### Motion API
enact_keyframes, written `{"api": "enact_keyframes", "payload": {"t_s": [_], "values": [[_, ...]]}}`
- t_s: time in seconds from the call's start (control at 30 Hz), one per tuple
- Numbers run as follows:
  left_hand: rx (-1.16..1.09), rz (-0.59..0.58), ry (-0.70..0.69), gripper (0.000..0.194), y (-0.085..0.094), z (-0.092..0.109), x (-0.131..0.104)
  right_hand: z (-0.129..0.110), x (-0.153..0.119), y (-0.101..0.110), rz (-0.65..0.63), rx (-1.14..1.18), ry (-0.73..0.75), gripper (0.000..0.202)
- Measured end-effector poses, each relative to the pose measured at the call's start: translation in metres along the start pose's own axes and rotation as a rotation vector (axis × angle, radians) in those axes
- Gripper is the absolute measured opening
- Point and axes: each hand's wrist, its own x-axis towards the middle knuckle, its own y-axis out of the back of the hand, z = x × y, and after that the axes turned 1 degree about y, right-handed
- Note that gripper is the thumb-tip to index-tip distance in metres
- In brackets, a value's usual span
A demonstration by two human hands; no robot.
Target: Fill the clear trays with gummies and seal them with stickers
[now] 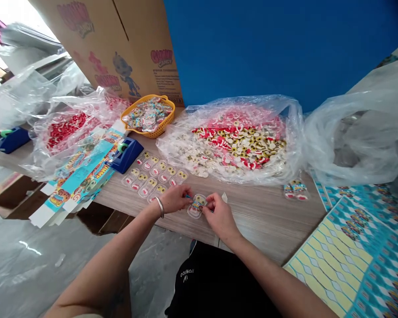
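Note:
Between my hands, at the table's front edge, lies a small clear plastic candy tray (pixel 194 213) with gummies inside. A colourful printed sticker (pixel 197 204) stretches across its middle. My left hand (pixel 176 198) pinches the sticker's left end, its thumb and forefinger closed. At the sticker's right end, the fingers of my right hand (pixel 220 215) are pinched together. Just left of my left hand, several filled candy trays (pixel 152 176) sit in rows, each with yellowish eye-like gummies and a red-and-white one. To the far right are a few trays with stickers on them (pixel 296 189).
A large clear bag of loose gummies (pixel 242 141) lies behind my hands. A yellow basket (pixel 162 127) of packed trays, a blue tape dispenser (pixel 128 155) and printed cartons (pixel 82 172) stand left. Sticker sheets (pixel 338 251) cover the right side. A cardboard box (pixel 142 26) rises behind.

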Motion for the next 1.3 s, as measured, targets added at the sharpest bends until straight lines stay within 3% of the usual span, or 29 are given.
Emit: {"api": "enact_keyframes", "payload": {"t_s": [0.2,0.37,0.47,0.57,0.63,0.7,0.77,0.87,1.0,1.13,1.3], "values": [[0.163,0.104,0.037,0.005,-0.004,-0.009,0.004,-0.012,0.006,-0.003,-0.067,-0.328,0.012,0.029],[0.3,0.213,0.084,0.007,-0.014,0.002,-0.003,-0.021,0.015,-0.001,-0.196,-0.575,-0.002,0.03],[0.374,0.343,0.084,0.017,-0.03,0.009,-0.029,-0.024,0.01,0.003,-0.26,-0.611,0.035,0.028],[0.362,0.602,0.109,0.029,-0.054,-0.003,-0.07,-0.023,-0.006,0.003,-0.302,-0.613,0.08,0.026],[0.189,0.661,0.23,0.028,-0.072,-0.019,-0.097,-0.02,-0.019,0.0,-0.34,-0.607,0.11,0.026],[-0.197,0.521,0.37,0.037,-0.093,-0.032,-0.116,-0.018,-0.029,-0.005,-0.391,-0.598,0.146,0.027],[-0.724,0.401,0.444,0.041,-0.114,-0.035,-0.125,-0.018,-0.036,-0.011,-0.431,-0.593,0.177,0.028],[-1.27,0.45,0.446,0.043,-0.139,-0.027,-0.121,-0.019,-0.041,-0.015,-0.464,-0.581,0.217,0.028],[-1.356,0.572,0.409,0.043,-0.146,-0.01,-0.113,-0.015,-0.044,-0.004,-0.462,-0.417,0.224,0.033],[-1.364,0.61,0.311,0.04,-0.138,0.007,-0.11,-0.003,-0.05,0.03,-0.374,-0.045,0.108,0.049],[-1.318,0.542,0.17,0.034,-0.13,0.045,-0.096,0.004,-0.067,0.079,-0.29,0.179,0.112,0.019]]}}
